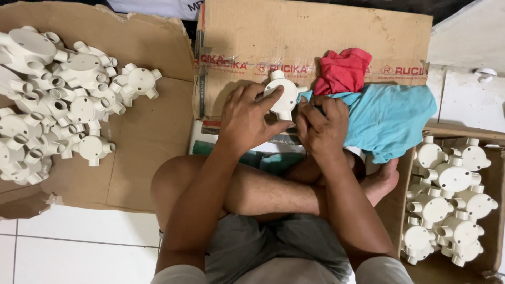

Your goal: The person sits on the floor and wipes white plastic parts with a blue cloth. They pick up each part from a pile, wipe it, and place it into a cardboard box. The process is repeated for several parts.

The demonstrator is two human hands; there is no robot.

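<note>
My left hand (247, 118) grips a white round plastic junction box (284, 94) with short pipe outlets, held over a flattened cardboard sheet (315, 31). My right hand (321, 129) is closed on a turquoise cloth (392, 118) and presses it against the box's right side. A red cloth (342, 68) lies just behind the turquoise one. I sit cross-legged on the floor, knees below both hands.
A heap of several identical white junction boxes (58, 100) lies on cardboard at the left. An open carton (492, 173) at the right holds several more junction boxes (447, 205). White floor tiles (79, 247) show at the lower left.
</note>
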